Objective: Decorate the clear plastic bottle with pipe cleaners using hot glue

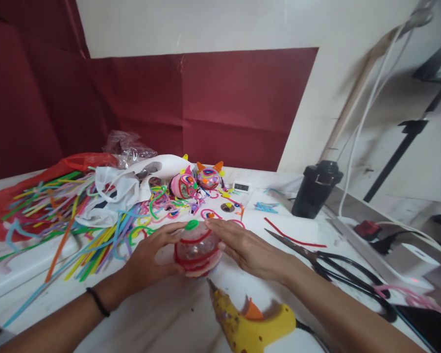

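Between my two hands is a clear round plastic ball wound with red pipe cleaner, with a green oval piece on top. My left hand grips its left side, thumb low and fingers near the top. Against the upper right side lie the fingers of my right hand, held close together. Just below the ball, a yellow glue gun with an orange trigger rests on the white table, its nozzle pointing toward the ball. Scissors lie open to the right of my right hand.
Loose pipe cleaners in many colours are heaped at the left. Two decorated balls stand at the back by a small digital display. A black container stands back right. One red pipe cleaner lies near the scissors.
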